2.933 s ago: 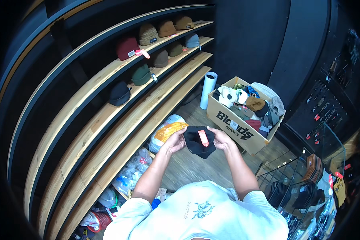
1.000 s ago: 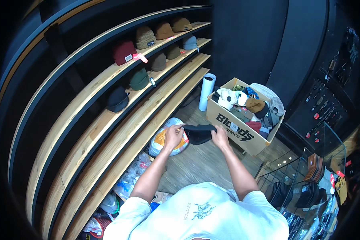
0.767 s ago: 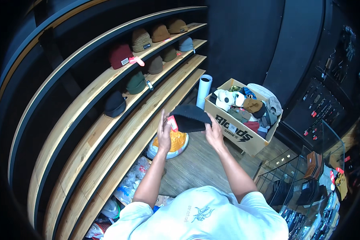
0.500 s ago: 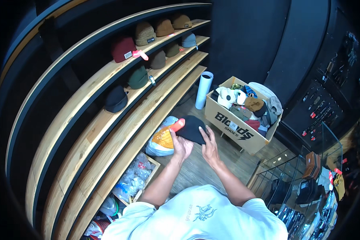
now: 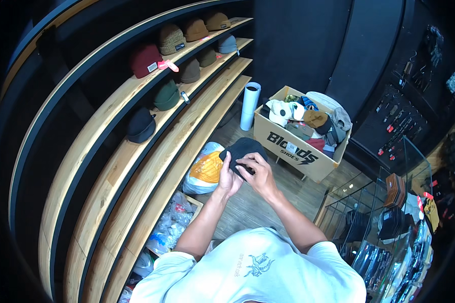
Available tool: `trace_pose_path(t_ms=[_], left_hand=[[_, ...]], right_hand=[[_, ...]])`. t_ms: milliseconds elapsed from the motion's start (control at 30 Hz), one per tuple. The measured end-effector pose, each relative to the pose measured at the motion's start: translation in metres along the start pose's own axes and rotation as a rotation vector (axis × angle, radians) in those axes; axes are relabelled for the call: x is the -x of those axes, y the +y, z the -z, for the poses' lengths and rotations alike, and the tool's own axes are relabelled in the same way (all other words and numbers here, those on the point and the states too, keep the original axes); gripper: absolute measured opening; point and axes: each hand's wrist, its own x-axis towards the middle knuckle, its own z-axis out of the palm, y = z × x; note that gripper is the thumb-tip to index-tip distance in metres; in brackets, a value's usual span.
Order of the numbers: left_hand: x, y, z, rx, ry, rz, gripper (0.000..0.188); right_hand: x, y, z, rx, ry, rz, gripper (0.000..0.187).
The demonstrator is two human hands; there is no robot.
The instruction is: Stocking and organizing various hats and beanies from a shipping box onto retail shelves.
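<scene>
A black beanie (image 5: 244, 147) is held up in front of me, over the floor. My left hand (image 5: 229, 178) grips its left side, thumb along the near face. On the right, my right hand (image 5: 258, 174) has its fingers curled over the near edge, pinching the fabric. Part of the beanie is hidden behind both hands. To the left, wooden shelves bear several other beanies, among them a dark navy one (image 5: 141, 125), a green one (image 5: 166, 96) and a maroon one (image 5: 145, 60).
A cardboard box (image 5: 294, 151) full of caps and hats stands ahead to the right, beside a white tube (image 5: 250, 107). Below the shelves (image 5: 151, 189) are a white and orange bag (image 5: 205, 170) and a box of clear plastic bags (image 5: 174, 222). A glass display (image 5: 371, 202) is at right.
My right hand has moved inward and its fingers have curled onto the beanie's near edge. The red tag that showed by my left hand is out of sight. The view has shifted slightly.
</scene>
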Motion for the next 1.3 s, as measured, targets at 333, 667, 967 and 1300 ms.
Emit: trace_pose_path(t_ms=[333, 667, 967, 1300], left_hand=[[0.005, -0.010, 0.010, -0.175, -0.003, -0.071, 0.056], [-0.002, 0.008, 0.007, 0.038, -0.017, -0.020, 0.065], [-0.012, -0.020, -0.015, -0.186, 0.039, 0.070, 0.053], [-0.032, -0.068, -0.002, -0.633, 0.399, 0.221, 0.033]], right_hand=[[0.008, -0.005, -0.011, -0.002, 0.113, -0.073, 0.016], [0.045, 0.092, 0.065, 0.571, 0.062, -0.552, 0.023], [0.012, 0.075, 0.070, -0.590, -0.124, -0.856, 0.052], [0.004, 0.144, 0.073, -0.269, 0.002, -0.653, 0.024]])
